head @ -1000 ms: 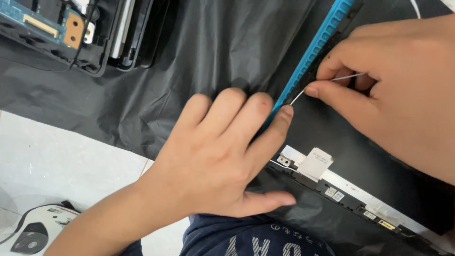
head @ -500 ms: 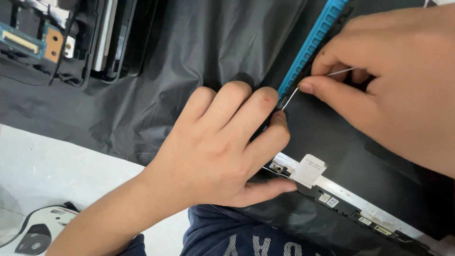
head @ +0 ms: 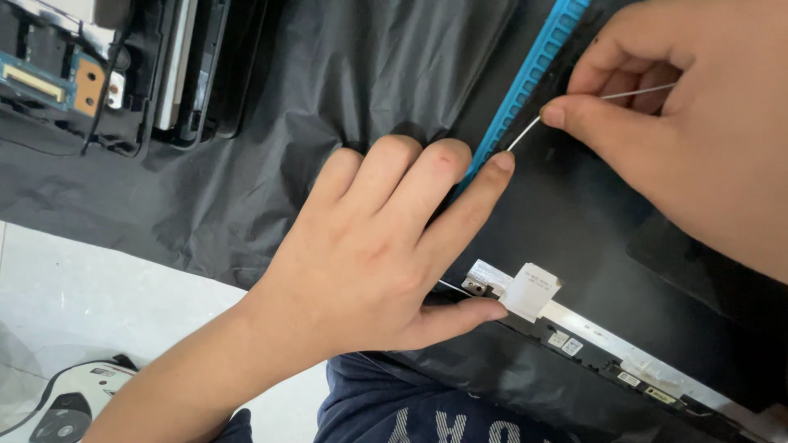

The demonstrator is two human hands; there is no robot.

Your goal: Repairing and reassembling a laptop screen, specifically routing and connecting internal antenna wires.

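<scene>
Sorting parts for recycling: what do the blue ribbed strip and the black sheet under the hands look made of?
Blue ribbed strip: probably moulded plastic, matte, with evenly spaced ribs. Black sheet: likely thin plastic film, slightly glossy, with soft creases and wrinkles.

Pale, evenly lit table (head: 107, 295) under crumpled black plastic sheet (head: 271, 123).

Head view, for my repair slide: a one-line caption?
Left hand presses the black panel beside a blue strip while right hand pinches a thin white wire.

left hand (head: 369, 254) – bare | right hand (head: 689, 123) – bare | no sleeves
</scene>
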